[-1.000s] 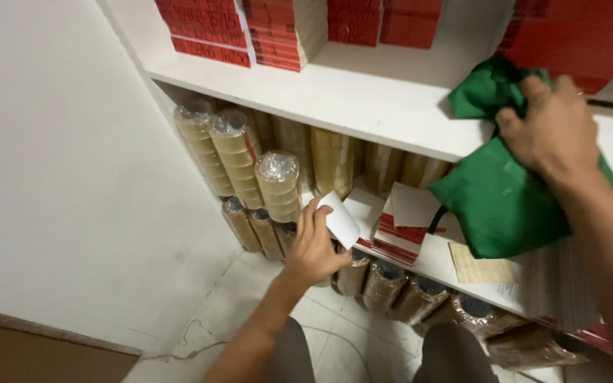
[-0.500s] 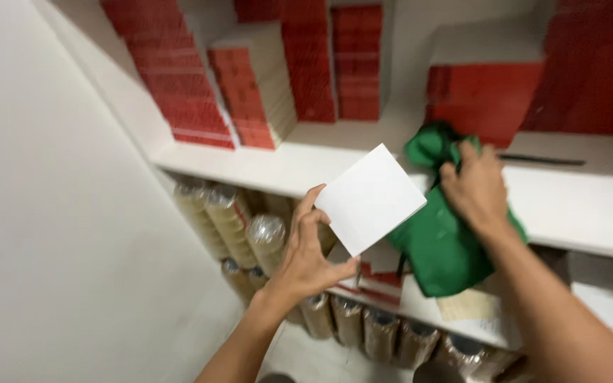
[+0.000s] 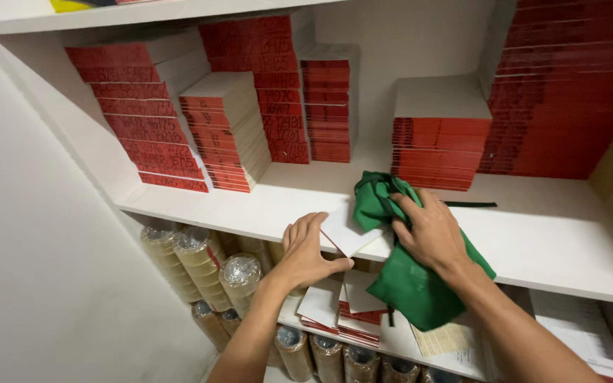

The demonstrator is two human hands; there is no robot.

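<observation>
Left hand: grips a white-covered booklet by its near left corner. Half a second earlier it held the booklet up in the air; now the booklet lies flat at the near edge of the white shelf, its right corner tucked against the green cloth bag.

Right hand: as before, pressed on the bag, fingers clutching the fabric; the bag hangs over the shelf edge.

Far on the shelf: stacks of red booklets.

Lower shelf: loose booklets, wrapped tape rolls to the left.
</observation>
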